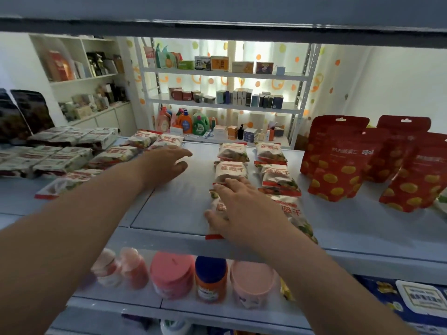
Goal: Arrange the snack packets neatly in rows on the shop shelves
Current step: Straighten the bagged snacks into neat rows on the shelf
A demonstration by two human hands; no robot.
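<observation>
White snack packets with red lettering lie on a pale blue shelf (pixel 174 209). Two short rows of them run back from the front edge, one headed by a packet (pixel 232 153) and one by another packet (pixel 271 153). My right hand (pixel 239 204) lies flat, fingers spread, on the front packet (pixel 217 209) of the left row. My left hand (pixel 167 163) reaches out over the bare shelf with relaxed fingers, holding nothing, beside a loose heap of the same packets (pixel 116 153) on the left.
Red pouches with yellow dots (pixel 343 165) stand at the right of the shelf. Grey-white packets (pixel 60 151) are stacked at far left. Jars with pink and blue lids (pixel 210 279) fill the shelf below. Racks of boxes and bottles stand behind.
</observation>
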